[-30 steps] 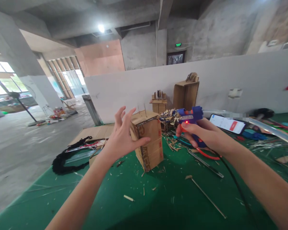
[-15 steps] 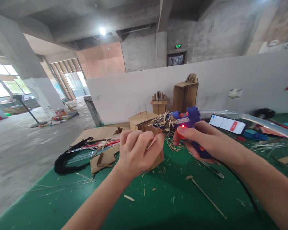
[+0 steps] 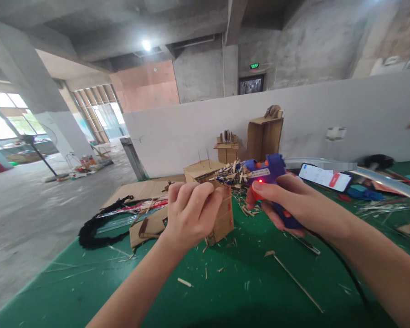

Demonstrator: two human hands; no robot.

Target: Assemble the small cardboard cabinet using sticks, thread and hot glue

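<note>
A: Logging hands first. The left hand (image 3: 190, 210) is curling its fingers together against the near face of a small cardboard box (image 3: 222, 214); whether it is truly clamping the box or pinching some small piece in front of it, I cannot tell.

B: Noting the box position: it is standing upright on the green tabletop (image 3: 246, 291), roughly mid-table, well in from the near edge.

A: The right hand (image 3: 287, 202) is wrapping tight around the grip of a blue glue gun (image 3: 266, 171), index finger lying along the body beside a glowing red light. The nozzle is pointing toward the box top, just beside it.

B: A black cord (image 3: 345, 273) is trailing from the gun toward the near right corner.

A: Recording surroundings: cardboard and wood scraps (image 3: 232, 173) are lying behind the box; a phone (image 3: 324, 176) with a lit screen is resting toward the right edge; a thin metal rod (image 3: 295, 281) is lying near the front; flat cardboard sheets (image 3: 136, 191) are sitting at the far left corner.
</note>
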